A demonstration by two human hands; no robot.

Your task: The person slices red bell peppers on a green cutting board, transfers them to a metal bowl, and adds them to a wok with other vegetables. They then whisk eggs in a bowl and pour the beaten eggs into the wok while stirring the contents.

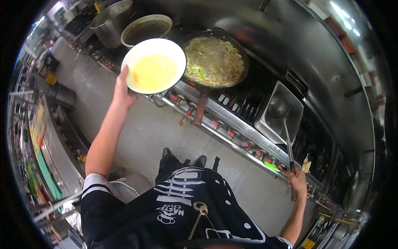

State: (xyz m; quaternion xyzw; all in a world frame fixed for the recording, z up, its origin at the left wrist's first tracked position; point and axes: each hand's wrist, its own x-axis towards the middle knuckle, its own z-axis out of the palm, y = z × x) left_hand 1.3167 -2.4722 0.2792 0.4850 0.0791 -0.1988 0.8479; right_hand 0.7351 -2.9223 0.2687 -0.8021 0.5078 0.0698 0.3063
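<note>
My left hand (124, 89) grips the rim of a white bowl (179, 62) with a dark edge, thumb over the lip. Yellow liquid (154, 71), like beaten egg, covers the bowl's bottom. The bowl is held up beside a large wok (245, 66) of chopped vegetables (213, 62) on the stove. My right hand (297, 182) is closed round the dark handle of a long ladle (289, 145). The ladle's round head rests in a rectangular steel pan (269, 133) on the stove top, to the right of the wok.
Behind the bowl stand a wide pot of dark liquid (149, 32) and a tall steel pot (108, 20). Red-handled gas knobs (231, 133) and a rail line the stove's front; the wok's wooden handle (200, 110) sticks out over it. A counter with food (58, 153) is at left.
</note>
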